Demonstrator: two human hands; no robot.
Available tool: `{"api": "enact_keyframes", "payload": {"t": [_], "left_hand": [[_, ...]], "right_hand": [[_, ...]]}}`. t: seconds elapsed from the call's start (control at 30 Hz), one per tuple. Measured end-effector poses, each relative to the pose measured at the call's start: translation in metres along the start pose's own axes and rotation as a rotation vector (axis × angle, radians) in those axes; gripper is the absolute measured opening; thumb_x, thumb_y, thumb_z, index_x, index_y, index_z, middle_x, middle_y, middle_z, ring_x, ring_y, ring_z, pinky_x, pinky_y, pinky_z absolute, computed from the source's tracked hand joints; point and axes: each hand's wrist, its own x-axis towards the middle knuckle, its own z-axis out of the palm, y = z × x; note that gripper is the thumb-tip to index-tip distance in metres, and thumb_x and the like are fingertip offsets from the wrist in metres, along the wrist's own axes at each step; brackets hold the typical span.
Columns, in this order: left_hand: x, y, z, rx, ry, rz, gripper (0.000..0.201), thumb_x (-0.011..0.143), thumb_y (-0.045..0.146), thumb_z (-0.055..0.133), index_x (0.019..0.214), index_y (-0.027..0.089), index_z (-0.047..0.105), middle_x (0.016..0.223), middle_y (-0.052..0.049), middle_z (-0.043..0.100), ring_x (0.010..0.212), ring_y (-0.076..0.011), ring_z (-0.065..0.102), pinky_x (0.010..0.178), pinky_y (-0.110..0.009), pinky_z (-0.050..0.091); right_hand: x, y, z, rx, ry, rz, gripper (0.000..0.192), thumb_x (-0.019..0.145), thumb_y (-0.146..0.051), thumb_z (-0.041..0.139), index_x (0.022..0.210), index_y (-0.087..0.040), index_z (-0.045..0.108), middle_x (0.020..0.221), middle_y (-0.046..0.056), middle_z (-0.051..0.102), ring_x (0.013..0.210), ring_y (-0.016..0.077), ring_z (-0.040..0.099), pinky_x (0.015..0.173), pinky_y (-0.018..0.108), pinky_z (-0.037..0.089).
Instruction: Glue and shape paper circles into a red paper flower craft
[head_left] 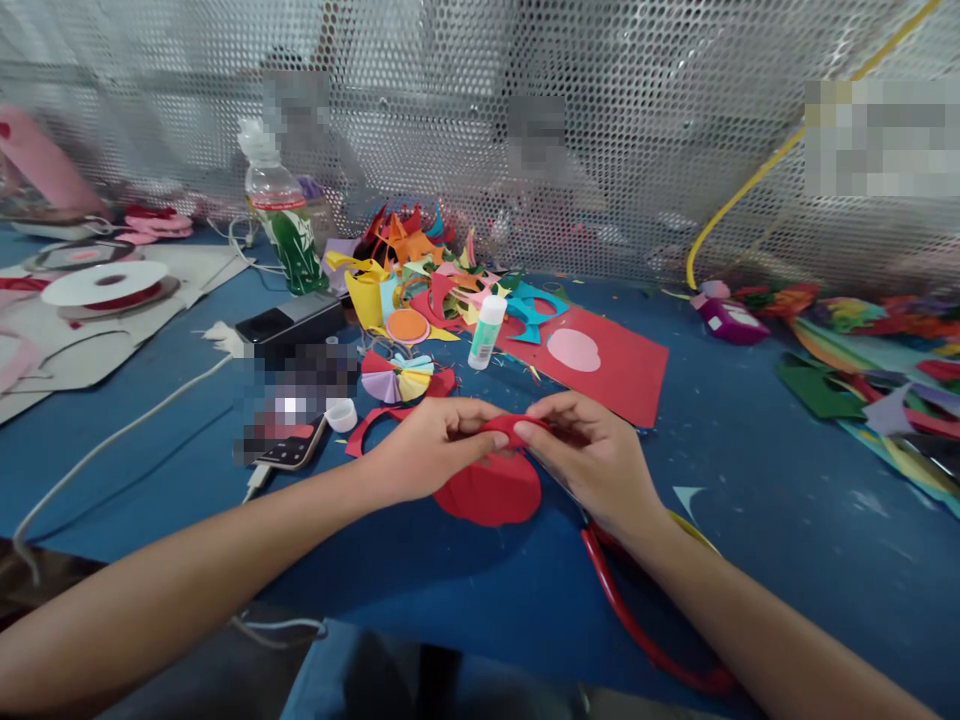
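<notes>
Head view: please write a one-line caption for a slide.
Left hand and right hand pinch a red paper piece above the blue table.

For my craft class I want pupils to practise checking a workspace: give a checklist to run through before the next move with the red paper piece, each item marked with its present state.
1. Both hands on the piece: left hand and right hand pinch the red paper piece together. Ok.
2. Glue bottle upright: ok.
3. Glue capped: a loose white cap lies on the table; cannot tell whose it is.
4. Scissors out of the way: they lie partly under the right wrist. Not ok.
5. Phone away from scraps: red offcuts lie beside it. Not ok.
</notes>
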Motion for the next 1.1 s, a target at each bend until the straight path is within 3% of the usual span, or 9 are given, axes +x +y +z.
{"api": "enact_keyframes", "payload": {"t": [0.2, 0.33, 0.47, 0.6, 0.7, 0.87, 0.97, 1.1], "left_hand": [[-0.001, 0.0, 0.0, 0.006, -0.024, -0.002, 0.021, 0.084, 0.024, 0.051, 0.097, 0.014, 0.064, 0.08, -0.002, 0.065, 0.077, -0.011, 0.06, 0.069, -0.021, 0.048], [-0.002, -0.003, -0.002, 0.219, -0.057, 0.004, 0.022, 0.077, 0.033, 0.061, 0.074, 0.012, 0.064, 0.057, 0.003, 0.056, 0.053, -0.0071, 0.05, 0.046, -0.017, 0.034], [-0.005, -0.006, -0.003, 0.351, -0.092, -0.003, 0.022, 0.079, 0.029, 0.055, 0.074, 0.012, 0.067, 0.066, -0.001, 0.065, 0.058, -0.0096, 0.057, 0.051, -0.018, 0.039], [-0.007, -0.007, -0.003, 0.421, -0.053, 0.004, 0.022, 0.078, 0.024, 0.052, 0.07, 0.011, 0.068, 0.058, -0.001, 0.063, 0.052, -0.0092, 0.054, 0.044, -0.018, 0.033], [-0.008, -0.006, -0.003, 0.463, -0.027, 0.01, 0.023, 0.078, 0.026, 0.053, 0.068, 0.011, 0.068, 0.055, -0.001, 0.062, 0.048, -0.0082, 0.05, 0.043, -0.019, 0.031], [-0.006, -0.007, -0.004, 0.328, -0.066, -0.053, 0.021, 0.08, 0.025, 0.052, 0.074, 0.012, 0.067, 0.07, -0.005, 0.069, 0.064, -0.0123, 0.063, 0.055, -0.019, 0.046], [-0.004, -0.009, -0.006, 0.239, -0.124, -0.114, 0.018, 0.079, 0.013, 0.048, 0.077, 0.011, 0.066, 0.078, -0.006, 0.07, 0.069, -0.0131, 0.066, 0.06, -0.021, 0.051], [-0.003, -0.01, -0.007, 0.157, -0.203, -0.165, 0.03, 0.075, -0.002, 0.039, 0.081, 0.012, 0.065, 0.085, -0.005, 0.069, 0.079, -0.0128, 0.066, 0.066, -0.022, 0.054]], "right_hand": [[0.0, -0.001, 0.0, -0.038, 0.012, -0.034, 0.011, 0.074, -0.026, 0.067, 0.078, -0.02, 0.058, 0.067, -0.002, 0.062, 0.06, 0.0111, 0.06, 0.056, 0.023, 0.048], [-0.003, -0.005, 0.001, -0.099, -0.02, -0.081, 0.008, 0.074, -0.024, 0.066, 0.075, -0.02, 0.059, 0.073, 0.0, 0.065, 0.067, 0.013, 0.062, 0.063, 0.025, 0.05], [-0.007, -0.006, 0.002, -0.169, -0.098, -0.151, 0.005, 0.076, -0.023, 0.064, 0.077, -0.021, 0.059, 0.073, 0.0, 0.065, 0.069, 0.014, 0.063, 0.066, 0.026, 0.051], [-0.008, -0.004, 0.002, -0.161, -0.17, -0.037, 0.039, 0.071, -0.029, 0.068, 0.105, -0.022, 0.052, 0.082, 0.002, 0.067, 0.073, 0.0167, 0.066, 0.067, 0.029, 0.054], [-0.007, -0.006, 0.003, -0.14, -0.206, 0.083, 0.033, 0.07, -0.031, 0.068, 0.099, -0.022, 0.056, 0.082, 0.003, 0.07, 0.075, 0.0185, 0.067, 0.067, 0.03, 0.054], [-0.006, -0.011, 0.005, -0.171, -0.062, 0.213, 0.024, 0.069, -0.024, 0.065, 0.093, -0.024, 0.063, 0.068, -0.002, 0.071, 0.065, 0.0174, 0.068, 0.063, 0.027, 0.052], [-0.003, -0.007, 0.0, -0.195, -0.139, 0.243, 0.026, 0.075, -0.026, 0.058, 0.101, -0.024, 0.063, 0.075, 0.0, 0.073, 0.068, 0.0185, 0.069, 0.062, 0.028, 0.053], [0.0, 0.001, -0.009, -0.196, -0.301, 0.166, 0.028, 0.084, -0.029, 0.049, 0.11, -0.023, 0.057, 0.082, 0.004, 0.073, 0.076, 0.0201, 0.069, 0.067, 0.032, 0.055]]}}
